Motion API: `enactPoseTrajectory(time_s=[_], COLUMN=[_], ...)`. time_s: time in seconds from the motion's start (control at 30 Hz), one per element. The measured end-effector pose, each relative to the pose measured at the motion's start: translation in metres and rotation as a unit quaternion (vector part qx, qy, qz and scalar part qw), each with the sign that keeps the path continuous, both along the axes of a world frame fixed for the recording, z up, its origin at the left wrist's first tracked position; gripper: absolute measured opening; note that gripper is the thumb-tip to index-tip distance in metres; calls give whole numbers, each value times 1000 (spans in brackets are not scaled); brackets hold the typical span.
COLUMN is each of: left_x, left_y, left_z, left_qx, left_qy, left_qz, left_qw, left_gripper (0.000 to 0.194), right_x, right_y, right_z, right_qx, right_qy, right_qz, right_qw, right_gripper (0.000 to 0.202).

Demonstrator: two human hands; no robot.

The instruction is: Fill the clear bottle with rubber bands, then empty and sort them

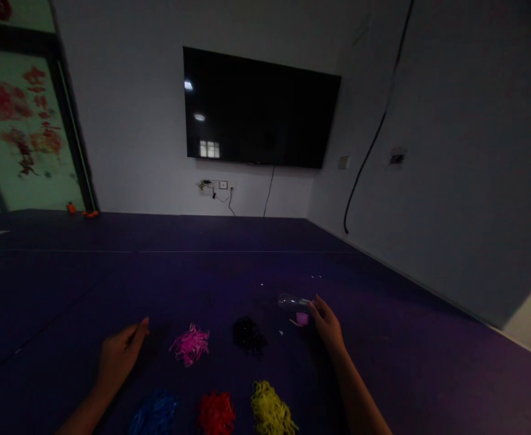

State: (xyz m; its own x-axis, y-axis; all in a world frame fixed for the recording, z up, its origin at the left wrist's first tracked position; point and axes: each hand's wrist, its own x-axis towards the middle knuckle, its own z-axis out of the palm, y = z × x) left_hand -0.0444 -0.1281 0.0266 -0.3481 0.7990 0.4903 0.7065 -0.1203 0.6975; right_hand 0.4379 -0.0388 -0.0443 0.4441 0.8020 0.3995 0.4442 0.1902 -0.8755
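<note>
My right hand is pinched on one end of a small clear plastic bottle, which lies on its side, pointing left, close to the purple surface. Just under the bottle is a small pink cap-like piece. At the left, my left hand is closed, thumb against the curled fingers; whatever they may hold is hidden. Between the hands lie a pile of pink rubber bands and a pile of black ones. Nearer to me are blue bands, red bands and yellow bands.
The purple tabletop stretches to the far wall, with small white scraps on it. A television hangs above. A black cable dangles down the right wall. Orange objects sit at the far left edge.
</note>
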Motion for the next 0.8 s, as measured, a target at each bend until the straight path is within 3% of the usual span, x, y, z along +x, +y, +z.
enactPoseTrajectory(time_s=[0.47,0.8], left_x=[1,5], left_y=[-1,7], left_z=[-5,-6], left_qx=[-5,15], left_qy=[-1,57], left_qz=[-17,-41], left_qw=[1000,997], left_gripper=[54,56], right_x=[5,9], right_y=[-2,-8], right_z=[-1,13], right_qx=[21,81], right_qy=[-109,-71], right_qz=[32,-108], right_qw=[993,988], right_gripper=[44,53])
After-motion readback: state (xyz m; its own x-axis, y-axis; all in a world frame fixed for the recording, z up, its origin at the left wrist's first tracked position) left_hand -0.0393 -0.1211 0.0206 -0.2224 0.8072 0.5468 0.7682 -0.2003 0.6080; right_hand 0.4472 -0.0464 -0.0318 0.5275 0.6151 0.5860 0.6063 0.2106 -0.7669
